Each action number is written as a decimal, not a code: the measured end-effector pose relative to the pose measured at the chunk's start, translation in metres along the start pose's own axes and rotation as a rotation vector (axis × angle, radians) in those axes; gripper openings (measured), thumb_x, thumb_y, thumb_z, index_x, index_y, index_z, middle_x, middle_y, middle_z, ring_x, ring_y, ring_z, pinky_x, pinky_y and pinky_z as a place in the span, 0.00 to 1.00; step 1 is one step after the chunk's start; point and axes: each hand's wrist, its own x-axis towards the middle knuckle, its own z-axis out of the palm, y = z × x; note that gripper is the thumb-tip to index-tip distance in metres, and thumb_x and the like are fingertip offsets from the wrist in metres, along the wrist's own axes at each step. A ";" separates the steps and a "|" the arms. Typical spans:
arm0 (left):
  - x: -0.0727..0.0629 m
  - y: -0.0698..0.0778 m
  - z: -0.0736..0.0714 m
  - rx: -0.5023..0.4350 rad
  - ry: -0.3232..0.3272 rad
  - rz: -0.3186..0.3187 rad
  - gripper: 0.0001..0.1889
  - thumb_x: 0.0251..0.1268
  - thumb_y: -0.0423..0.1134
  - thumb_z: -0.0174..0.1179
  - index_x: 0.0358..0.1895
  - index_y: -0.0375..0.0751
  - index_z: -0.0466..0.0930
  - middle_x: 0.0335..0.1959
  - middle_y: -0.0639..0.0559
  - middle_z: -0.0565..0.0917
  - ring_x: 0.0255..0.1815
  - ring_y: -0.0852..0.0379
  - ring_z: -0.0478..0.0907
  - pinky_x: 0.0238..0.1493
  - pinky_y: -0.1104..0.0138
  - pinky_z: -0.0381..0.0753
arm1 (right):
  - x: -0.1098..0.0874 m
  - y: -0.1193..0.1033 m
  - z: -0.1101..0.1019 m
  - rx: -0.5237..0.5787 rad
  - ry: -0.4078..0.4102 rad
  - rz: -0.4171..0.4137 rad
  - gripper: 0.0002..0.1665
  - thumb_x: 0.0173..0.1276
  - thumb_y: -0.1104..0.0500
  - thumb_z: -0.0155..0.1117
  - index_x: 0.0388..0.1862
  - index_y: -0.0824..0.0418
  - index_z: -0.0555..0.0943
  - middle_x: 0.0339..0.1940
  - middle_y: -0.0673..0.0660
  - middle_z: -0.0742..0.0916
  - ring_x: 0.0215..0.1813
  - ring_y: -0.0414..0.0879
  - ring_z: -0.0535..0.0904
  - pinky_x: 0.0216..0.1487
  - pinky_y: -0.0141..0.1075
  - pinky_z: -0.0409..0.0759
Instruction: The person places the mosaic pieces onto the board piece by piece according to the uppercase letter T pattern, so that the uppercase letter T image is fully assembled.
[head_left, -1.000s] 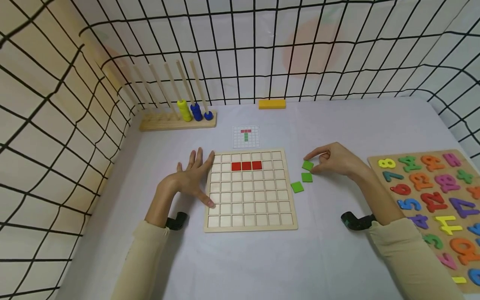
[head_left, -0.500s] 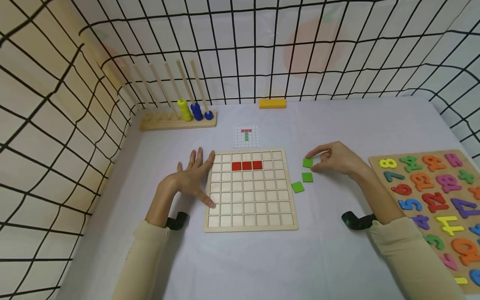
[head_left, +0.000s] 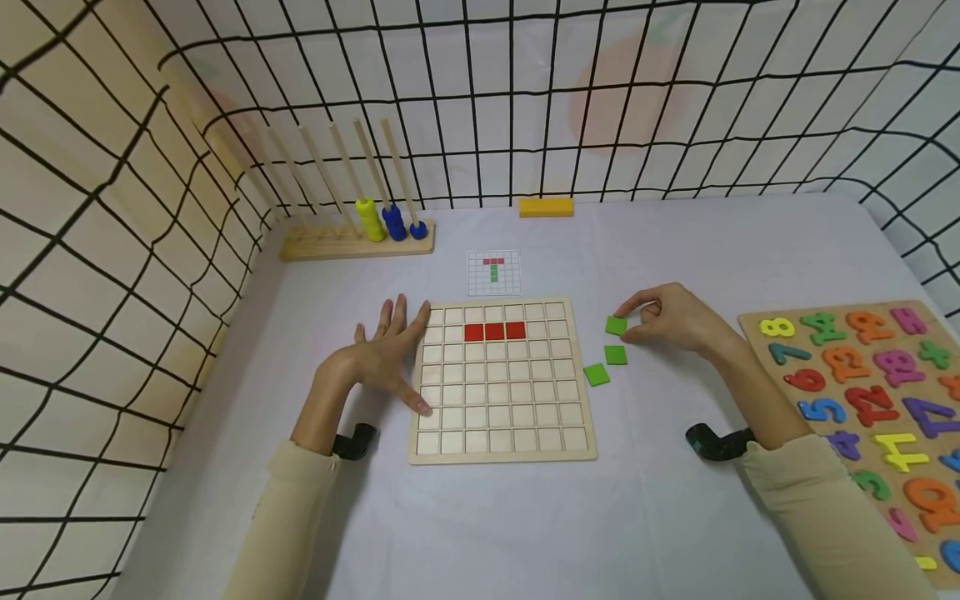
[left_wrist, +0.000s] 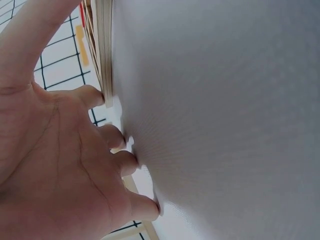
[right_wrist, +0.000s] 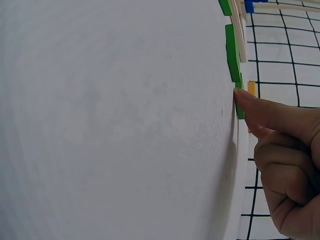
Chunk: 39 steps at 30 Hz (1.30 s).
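A square wooden grid board (head_left: 498, 460) lies in the middle of the table, with three red tiles (head_left: 494, 332) in a row in its upper part. My left hand (head_left: 381, 362) is spread along the board's left side, thumb on the lower left cells and index fingertip by the top corner. In the left wrist view its palm faces the camera, holding nothing. To the right of the board, my right hand (head_left: 670, 318) pinches a green tile (head_left: 616, 326) between thumb and index finger, low at the tabletop. Two more green tiles (head_left: 616, 356) lie just nearer me.
Above the board is a small pattern card (head_left: 493, 273) with a red and green T. A peg abacus (head_left: 356, 242) stands back left, a yellow block (head_left: 546, 207) at the back. A letter-and-number board (head_left: 870, 392) lies right. Black netting (head_left: 510, 108) encloses the back and sides.
The green tile in my right fingers has turned slightly, from tilted to nearly square, and shifted a little away from me. My left hand has stayed still.
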 end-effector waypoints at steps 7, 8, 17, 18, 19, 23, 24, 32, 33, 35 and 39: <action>-0.001 -0.002 0.000 -0.026 0.000 0.004 0.85 0.30 0.65 0.85 0.85 0.51 0.24 0.82 0.37 0.15 0.83 0.37 0.10 0.74 0.26 0.21 | 0.000 -0.005 0.002 -0.002 0.024 -0.020 0.26 0.64 0.61 0.75 0.59 0.70 0.83 0.14 0.46 0.67 0.20 0.39 0.59 0.29 0.34 0.60; -0.001 -0.002 0.000 -0.028 0.000 0.003 0.85 0.30 0.65 0.85 0.85 0.51 0.24 0.82 0.37 0.15 0.83 0.37 0.10 0.74 0.26 0.21 | 0.000 -0.006 0.002 -0.007 0.028 -0.020 0.25 0.64 0.60 0.75 0.59 0.69 0.83 0.14 0.46 0.67 0.20 0.39 0.58 0.31 0.35 0.61; -0.003 -0.004 0.001 -0.002 0.003 -0.017 0.84 0.35 0.63 0.85 0.84 0.51 0.22 0.82 0.37 0.14 0.83 0.36 0.10 0.74 0.25 0.22 | 0.006 -0.031 0.015 0.061 -0.007 -0.093 0.23 0.63 0.61 0.76 0.56 0.67 0.85 0.15 0.47 0.62 0.22 0.40 0.57 0.34 0.35 0.60; -0.003 -0.005 0.001 -0.003 0.003 -0.019 0.84 0.35 0.63 0.85 0.84 0.51 0.22 0.81 0.37 0.14 0.83 0.36 0.10 0.74 0.25 0.23 | 0.007 -0.036 0.018 0.069 -0.015 -0.099 0.23 0.63 0.61 0.77 0.56 0.67 0.86 0.15 0.46 0.62 0.22 0.40 0.57 0.33 0.35 0.60; -0.004 -0.005 0.001 -0.004 0.003 -0.019 0.84 0.35 0.62 0.85 0.84 0.51 0.22 0.81 0.37 0.14 0.83 0.36 0.10 0.74 0.25 0.23 | 0.008 -0.041 0.022 0.072 -0.022 -0.101 0.22 0.63 0.61 0.77 0.55 0.67 0.86 0.15 0.46 0.62 0.22 0.40 0.57 0.32 0.35 0.59; -0.003 -0.004 0.000 -0.010 0.001 -0.017 0.84 0.35 0.62 0.85 0.84 0.51 0.22 0.81 0.37 0.14 0.83 0.36 0.10 0.74 0.25 0.22 | 0.013 -0.060 0.037 0.058 -0.045 -0.105 0.20 0.62 0.60 0.78 0.52 0.64 0.88 0.15 0.47 0.62 0.22 0.41 0.56 0.28 0.34 0.56; -0.003 -0.004 0.000 -0.009 0.001 -0.016 0.84 0.35 0.62 0.85 0.84 0.51 0.22 0.81 0.37 0.14 0.82 0.36 0.10 0.74 0.25 0.22 | 0.014 -0.064 0.041 0.058 -0.054 -0.106 0.19 0.62 0.60 0.78 0.52 0.63 0.88 0.15 0.47 0.62 0.21 0.41 0.56 0.27 0.33 0.56; -0.001 -0.001 0.000 -0.003 0.001 -0.013 0.83 0.35 0.62 0.85 0.84 0.52 0.23 0.82 0.38 0.14 0.83 0.37 0.10 0.75 0.26 0.22 | 0.022 -0.095 0.073 0.072 -0.117 -0.160 0.18 0.60 0.65 0.78 0.50 0.64 0.88 0.13 0.47 0.64 0.19 0.40 0.56 0.24 0.30 0.56; -0.001 -0.001 0.000 -0.004 0.001 -0.013 0.84 0.34 0.62 0.85 0.85 0.52 0.23 0.82 0.38 0.15 0.83 0.37 0.10 0.75 0.26 0.22 | 0.022 -0.098 0.077 0.080 -0.121 -0.165 0.18 0.59 0.65 0.78 0.49 0.65 0.88 0.13 0.47 0.64 0.20 0.40 0.57 0.25 0.30 0.56; -0.001 -0.001 0.000 -0.004 0.003 -0.012 0.84 0.33 0.62 0.85 0.85 0.52 0.23 0.82 0.38 0.15 0.83 0.37 0.10 0.75 0.26 0.22 | 0.023 -0.104 0.083 0.088 -0.126 -0.177 0.16 0.59 0.66 0.78 0.48 0.65 0.89 0.14 0.47 0.65 0.20 0.41 0.57 0.24 0.30 0.56; 0.000 -0.001 0.000 -0.010 0.003 -0.009 0.85 0.30 0.65 0.85 0.85 0.53 0.25 0.82 0.39 0.16 0.83 0.37 0.12 0.75 0.26 0.22 | 0.023 -0.113 0.094 0.089 -0.125 -0.180 0.14 0.58 0.66 0.79 0.45 0.66 0.90 0.15 0.48 0.67 0.22 0.42 0.59 0.26 0.31 0.56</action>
